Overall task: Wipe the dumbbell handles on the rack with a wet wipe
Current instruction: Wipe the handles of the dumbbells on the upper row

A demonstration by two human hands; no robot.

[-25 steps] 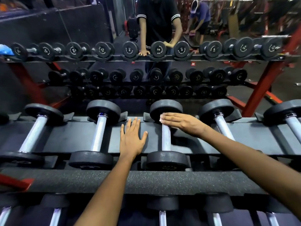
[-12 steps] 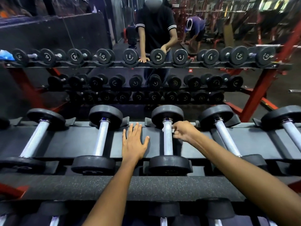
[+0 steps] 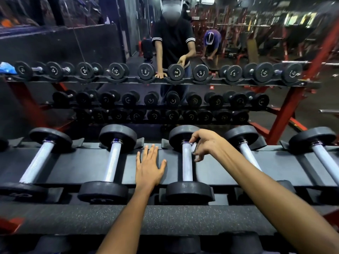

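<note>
Right hand [image 3: 205, 143] pinches wet wipe [image 3: 193, 146] against far end of middle dumbbell handle [image 3: 187, 162], fingers curled. Left hand [image 3: 149, 166] lies flat, fingers straight, on rack shelf [image 3: 82, 167] at 9 o'clock of that handle. Neighbouring dumbbell [image 3: 112, 160] further toward 9 o'clock; another dumbbell [image 3: 245, 149] at 3 o'clock, partly hidden behind right forearm. Mirror [image 3: 91, 52] at 12 o'clock reflects rack, person.

A large mirror [image 3: 91, 43] backs the scene. To its right stands a slanted red frame post [image 3: 293, 107]; beyond the post lie dark floor [image 3: 321, 99] and dim red gym machines [image 3: 256, 33].
</note>
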